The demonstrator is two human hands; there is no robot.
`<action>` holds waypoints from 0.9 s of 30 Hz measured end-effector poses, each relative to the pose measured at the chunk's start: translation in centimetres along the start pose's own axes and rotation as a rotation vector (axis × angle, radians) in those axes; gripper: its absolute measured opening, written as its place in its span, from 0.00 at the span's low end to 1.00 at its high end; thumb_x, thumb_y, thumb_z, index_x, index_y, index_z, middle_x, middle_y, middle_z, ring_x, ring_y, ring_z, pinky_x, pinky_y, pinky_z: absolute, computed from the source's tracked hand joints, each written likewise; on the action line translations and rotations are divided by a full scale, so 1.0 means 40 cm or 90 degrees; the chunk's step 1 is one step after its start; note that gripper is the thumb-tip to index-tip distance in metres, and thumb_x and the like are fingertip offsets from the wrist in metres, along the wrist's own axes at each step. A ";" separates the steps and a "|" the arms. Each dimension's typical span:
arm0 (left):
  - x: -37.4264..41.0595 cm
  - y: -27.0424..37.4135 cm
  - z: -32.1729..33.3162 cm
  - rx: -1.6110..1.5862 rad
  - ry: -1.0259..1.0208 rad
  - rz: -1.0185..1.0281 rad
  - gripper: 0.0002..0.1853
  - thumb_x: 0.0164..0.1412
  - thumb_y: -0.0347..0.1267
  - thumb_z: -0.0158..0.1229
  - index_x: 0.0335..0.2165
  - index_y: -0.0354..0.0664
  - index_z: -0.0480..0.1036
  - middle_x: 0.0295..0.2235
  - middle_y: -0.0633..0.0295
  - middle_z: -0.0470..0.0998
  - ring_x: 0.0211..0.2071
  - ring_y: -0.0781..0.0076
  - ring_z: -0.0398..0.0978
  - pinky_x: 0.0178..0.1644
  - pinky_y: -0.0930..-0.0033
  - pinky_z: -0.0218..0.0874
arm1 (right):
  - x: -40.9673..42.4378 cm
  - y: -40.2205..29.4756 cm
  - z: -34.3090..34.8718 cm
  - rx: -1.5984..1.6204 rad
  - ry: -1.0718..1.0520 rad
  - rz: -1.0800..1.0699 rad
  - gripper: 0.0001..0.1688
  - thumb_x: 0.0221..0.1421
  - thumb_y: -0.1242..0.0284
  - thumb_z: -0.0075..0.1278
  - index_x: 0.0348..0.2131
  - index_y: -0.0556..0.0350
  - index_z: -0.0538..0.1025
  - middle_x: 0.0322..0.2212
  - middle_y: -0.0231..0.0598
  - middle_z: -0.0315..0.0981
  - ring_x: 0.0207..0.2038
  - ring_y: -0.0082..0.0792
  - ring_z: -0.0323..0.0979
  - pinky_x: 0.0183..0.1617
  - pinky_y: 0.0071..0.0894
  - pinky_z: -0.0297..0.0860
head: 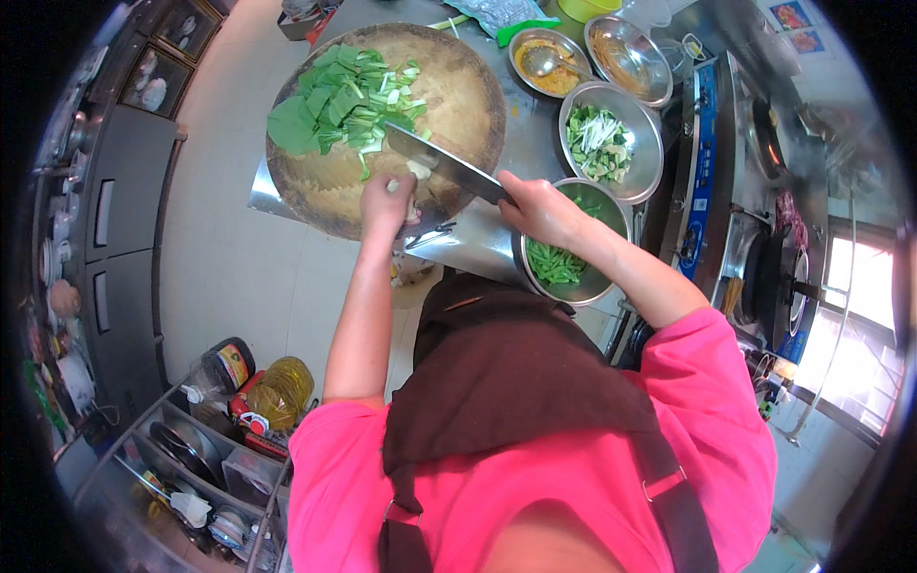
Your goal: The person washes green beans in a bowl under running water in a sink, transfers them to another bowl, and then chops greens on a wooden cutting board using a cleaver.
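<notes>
My right hand (544,208) grips the handle of a cleaver (453,166). Its broad blade slants over the near right part of a round wooden chopping block (462,86). Close to the blade's near side lies a pale lump (421,167), perhaps garlic. My left hand (385,203) is at the block's near edge, its fingers curled around small whitish pieces that look like garlic cloves (392,186). Beyond the blade, chopped leafy greens (337,100) with pale stems are heaped on the block's left and middle.
Right of the block stand metal bowls with green beans (555,263), cut greens topped with white shreds (600,140), a yellow mixture with a ladle (542,63), and brown strands (617,61). A stove (706,165) is farther right. Oil bottles (281,390) stand at lower left.
</notes>
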State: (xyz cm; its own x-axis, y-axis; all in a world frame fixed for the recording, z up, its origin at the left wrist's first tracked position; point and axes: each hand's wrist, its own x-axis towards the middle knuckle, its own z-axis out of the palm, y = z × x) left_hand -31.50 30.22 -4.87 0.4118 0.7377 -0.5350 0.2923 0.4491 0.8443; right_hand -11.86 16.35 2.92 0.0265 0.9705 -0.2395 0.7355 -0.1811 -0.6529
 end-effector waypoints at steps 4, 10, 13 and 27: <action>-0.055 -0.065 -0.074 -0.264 -0.005 0.058 0.11 0.59 0.26 0.47 0.40 0.32 0.63 0.35 0.54 0.69 0.35 0.64 0.73 0.40 0.65 0.71 | -0.050 -0.077 -0.016 0.025 0.049 -0.014 0.11 0.51 0.75 0.46 0.32 0.59 0.61 0.19 0.55 0.67 0.25 0.56 0.68 0.27 0.44 0.64; -0.111 -0.104 -0.090 -0.279 0.075 0.165 0.16 0.55 0.22 0.52 0.43 0.33 0.64 0.36 0.58 0.70 0.35 0.72 0.72 0.39 0.74 0.66 | -0.045 -0.072 0.056 -0.053 -0.051 -0.006 0.10 0.50 0.73 0.44 0.32 0.59 0.61 0.21 0.54 0.68 0.28 0.56 0.69 0.31 0.49 0.65; -0.110 -0.103 -0.054 -0.213 0.072 0.236 0.17 0.53 0.23 0.55 0.44 0.35 0.65 0.36 0.60 0.71 0.34 0.75 0.70 0.38 0.78 0.62 | -0.035 -0.058 0.066 -0.089 -0.059 -0.016 0.11 0.50 0.72 0.44 0.33 0.59 0.61 0.21 0.53 0.67 0.29 0.56 0.68 0.32 0.48 0.65; -0.069 -0.151 -0.072 0.253 0.308 0.519 0.10 0.46 0.26 0.60 0.30 0.36 0.69 0.35 0.54 0.68 0.34 0.59 0.67 0.37 0.65 0.61 | 0.027 -0.177 0.015 -0.080 -0.128 0.046 0.08 0.54 0.73 0.39 0.32 0.59 0.60 0.20 0.56 0.68 0.28 0.58 0.68 0.31 0.49 0.64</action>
State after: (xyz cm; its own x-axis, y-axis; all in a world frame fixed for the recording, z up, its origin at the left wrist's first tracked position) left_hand -36.88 26.93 -8.42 0.2472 0.9071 0.3407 0.3795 -0.4142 0.8273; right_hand -17.44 18.60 6.82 -0.0429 0.9024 -0.4287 0.8157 -0.2161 -0.5365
